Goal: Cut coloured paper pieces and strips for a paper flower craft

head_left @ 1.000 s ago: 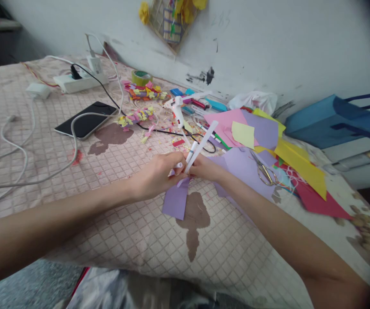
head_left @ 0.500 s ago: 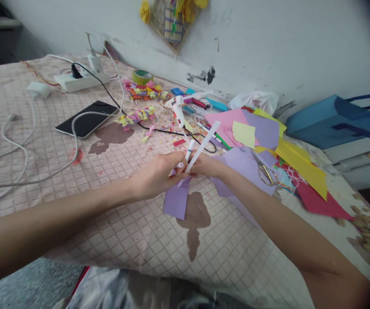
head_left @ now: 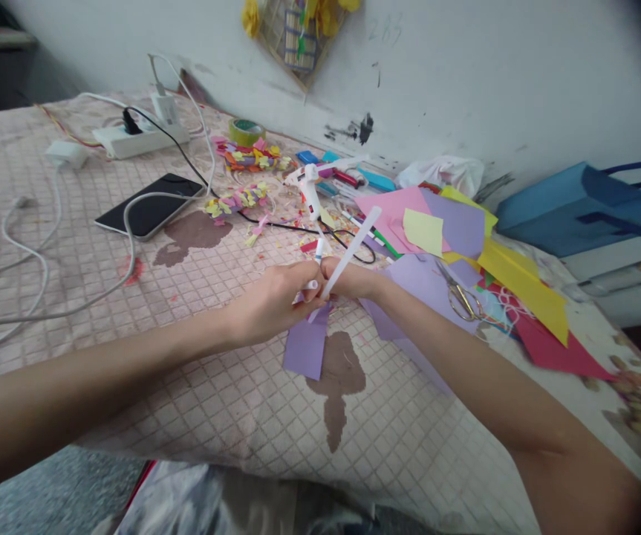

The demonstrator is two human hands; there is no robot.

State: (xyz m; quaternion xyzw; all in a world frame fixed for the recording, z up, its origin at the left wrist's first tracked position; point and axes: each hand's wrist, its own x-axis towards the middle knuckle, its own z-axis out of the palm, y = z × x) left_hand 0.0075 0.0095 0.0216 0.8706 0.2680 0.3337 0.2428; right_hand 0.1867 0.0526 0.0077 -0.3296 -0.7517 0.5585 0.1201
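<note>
My left hand (head_left: pixel 267 305) and my right hand (head_left: pixel 353 281) meet over the middle of the quilted bedspread (head_left: pixel 75 282). The fingers of my left hand are closed on a small purple paper strip (head_left: pixel 304 345) that hangs down from them, together with a white piece at the fingertips. In a closed grip, my right hand holds a long white stick (head_left: pixel 353 249) that slants up to the right. A short white pen-like thing (head_left: pixel 319 253) stands up between the two hands; which hand holds it is unclear.
Coloured paper sheets (head_left: pixel 448 230) and scissors (head_left: pixel 457 297) lie to the right. A white glue gun (head_left: pixel 307 189), paper scraps (head_left: pixel 242 197), tape roll (head_left: pixel 246 131), phone (head_left: pixel 150 208), power strip (head_left: pixel 139 137) and cables (head_left: pixel 30 260) lie beyond. A blue bag (head_left: pixel 570 208) stands by the wall.
My right hand has shifted slightly left, closer to my left hand. The short white pen-like thing now stands more upright and shows less. The long stick keeps its slant.
</note>
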